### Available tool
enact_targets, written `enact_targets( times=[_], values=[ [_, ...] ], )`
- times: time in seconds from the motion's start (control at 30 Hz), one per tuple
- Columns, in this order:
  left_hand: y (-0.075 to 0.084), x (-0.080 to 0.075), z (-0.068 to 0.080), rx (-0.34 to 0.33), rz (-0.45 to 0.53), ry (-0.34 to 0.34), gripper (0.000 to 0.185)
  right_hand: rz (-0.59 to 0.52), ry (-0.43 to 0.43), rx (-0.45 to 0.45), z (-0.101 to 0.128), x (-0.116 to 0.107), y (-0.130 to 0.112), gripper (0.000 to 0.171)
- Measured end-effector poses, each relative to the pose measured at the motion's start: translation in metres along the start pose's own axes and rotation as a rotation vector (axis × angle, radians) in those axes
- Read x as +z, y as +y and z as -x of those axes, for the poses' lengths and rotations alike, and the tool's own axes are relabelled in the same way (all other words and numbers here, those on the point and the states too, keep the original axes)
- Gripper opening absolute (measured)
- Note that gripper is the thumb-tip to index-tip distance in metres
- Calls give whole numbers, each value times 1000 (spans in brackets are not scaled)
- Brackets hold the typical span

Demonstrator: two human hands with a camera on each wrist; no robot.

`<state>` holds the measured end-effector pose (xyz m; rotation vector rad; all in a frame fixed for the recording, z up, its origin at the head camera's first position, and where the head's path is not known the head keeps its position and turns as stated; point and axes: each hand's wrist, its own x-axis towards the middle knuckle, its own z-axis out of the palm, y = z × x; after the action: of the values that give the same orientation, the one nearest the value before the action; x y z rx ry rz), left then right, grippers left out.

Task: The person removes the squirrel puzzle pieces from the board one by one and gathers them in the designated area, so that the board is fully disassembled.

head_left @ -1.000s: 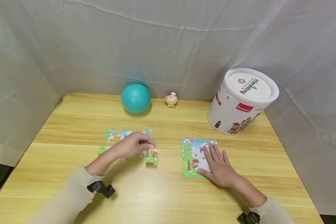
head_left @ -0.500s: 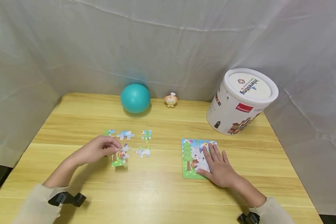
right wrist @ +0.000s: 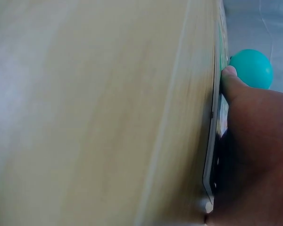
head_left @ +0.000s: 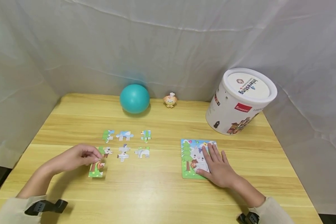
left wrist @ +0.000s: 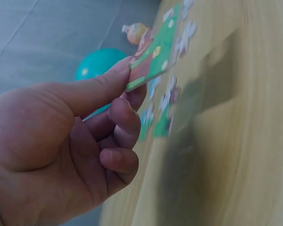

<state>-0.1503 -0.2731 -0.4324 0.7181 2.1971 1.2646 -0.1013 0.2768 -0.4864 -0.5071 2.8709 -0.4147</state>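
My left hand (head_left: 81, 156) pinches a green puzzle piece (head_left: 96, 168) between thumb and fingers, just above the wooden table (head_left: 162, 196) at the left; the same green piece (left wrist: 151, 54) shows at the fingertips in the left wrist view. Several loose puzzle pieces (head_left: 125, 135) lie in rows just right of and beyond that hand. My right hand (head_left: 217, 165) rests flat, fingers straight, on the partly built puzzle board (head_left: 188, 155) with a tree and a white cat. The right wrist view shows the puzzle board (right wrist: 216, 122) edge-on under the thumb.
A teal ball (head_left: 134, 98) and a small orange figurine (head_left: 170, 100) stand at the table's back edge. A large white cylindrical tub (head_left: 239, 101) with a lid stands at the back right. White cloth walls surround the table.
My left hand has carried the green piece leftward and toward me, from the right end of the loose pieces to their left end. The right hand has stayed on the board.
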Motion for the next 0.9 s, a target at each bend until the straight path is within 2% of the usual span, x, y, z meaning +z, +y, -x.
enact_targets(
  times=[0.2, 0.57, 0.77, 0.9],
  values=[
    [-10, 0, 8, -61, 32, -16, 16, -9, 0, 0, 0, -1, -1, 99],
    [-18, 7, 10, -59, -6, 7, 16, 13, -40, 27, -1, -1, 0, 99],
    [-18, 7, 11, -71, -50, 34, 18, -6, 7, 0, 1, -6, -9, 96],
    [-14, 7, 12, -50, -61, 44, 18, -14, 23, -5, 2, -8, -10, 97]
  ],
)
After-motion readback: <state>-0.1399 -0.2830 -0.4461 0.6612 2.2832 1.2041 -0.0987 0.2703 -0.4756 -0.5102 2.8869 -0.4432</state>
